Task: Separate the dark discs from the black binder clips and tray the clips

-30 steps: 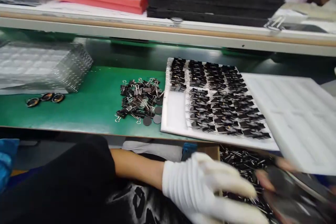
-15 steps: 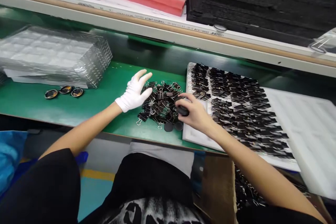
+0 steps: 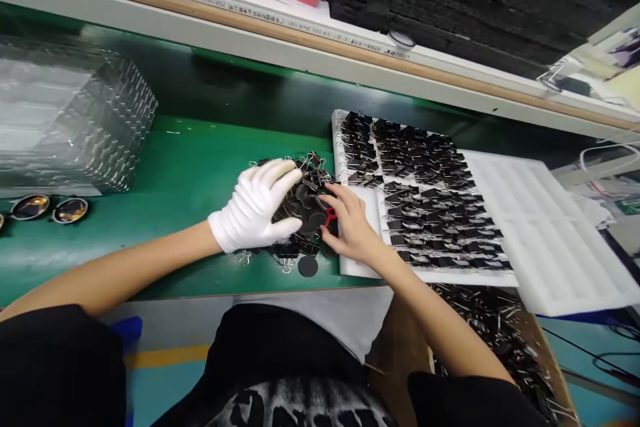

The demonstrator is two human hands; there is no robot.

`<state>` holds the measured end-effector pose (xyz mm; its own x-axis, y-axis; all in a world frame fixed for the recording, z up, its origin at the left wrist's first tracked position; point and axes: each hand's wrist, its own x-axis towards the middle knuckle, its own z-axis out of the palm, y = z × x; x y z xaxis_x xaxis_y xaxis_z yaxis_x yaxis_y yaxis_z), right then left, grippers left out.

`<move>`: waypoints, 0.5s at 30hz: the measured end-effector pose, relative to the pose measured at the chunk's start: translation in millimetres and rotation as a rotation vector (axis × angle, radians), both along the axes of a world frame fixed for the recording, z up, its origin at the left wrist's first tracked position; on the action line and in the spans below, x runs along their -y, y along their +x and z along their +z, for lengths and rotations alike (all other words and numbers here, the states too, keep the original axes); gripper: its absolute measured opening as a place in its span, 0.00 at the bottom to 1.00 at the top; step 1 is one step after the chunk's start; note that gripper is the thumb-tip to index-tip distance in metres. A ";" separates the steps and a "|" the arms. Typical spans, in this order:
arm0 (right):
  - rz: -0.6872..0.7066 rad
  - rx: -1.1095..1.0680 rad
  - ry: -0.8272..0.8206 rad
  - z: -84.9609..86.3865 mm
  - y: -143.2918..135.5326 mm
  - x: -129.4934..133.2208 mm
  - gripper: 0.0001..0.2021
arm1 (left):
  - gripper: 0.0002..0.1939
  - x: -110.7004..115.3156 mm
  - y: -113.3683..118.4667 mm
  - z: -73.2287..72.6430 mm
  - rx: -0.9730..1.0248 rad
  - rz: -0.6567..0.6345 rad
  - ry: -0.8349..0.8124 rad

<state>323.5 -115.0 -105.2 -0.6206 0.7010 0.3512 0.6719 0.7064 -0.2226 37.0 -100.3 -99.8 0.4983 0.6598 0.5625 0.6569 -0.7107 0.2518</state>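
Head — left hand point(image 3: 256, 205) cupped; right hand point(image 3: 351, 225) curled

Clip pile point(image 3: 313, 179) left of tray point(image 3: 373, 208)

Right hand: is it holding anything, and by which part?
A small red piece shows at the right hand, but whether it is gripped, and by which part, cannot be told.
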 end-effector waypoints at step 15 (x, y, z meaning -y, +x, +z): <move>-0.584 0.094 -0.038 -8.8 -10.5 36.5 0.23 | 0.32 57.7 -44.2 -25.7 -0.045 -0.113 0.212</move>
<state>313.1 -151.5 -114.0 -0.1555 0.9471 0.2808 0.9652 0.2062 -0.1610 -7.2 -158.0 -125.5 0.5899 0.4681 0.6579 0.5778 -0.8139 0.0610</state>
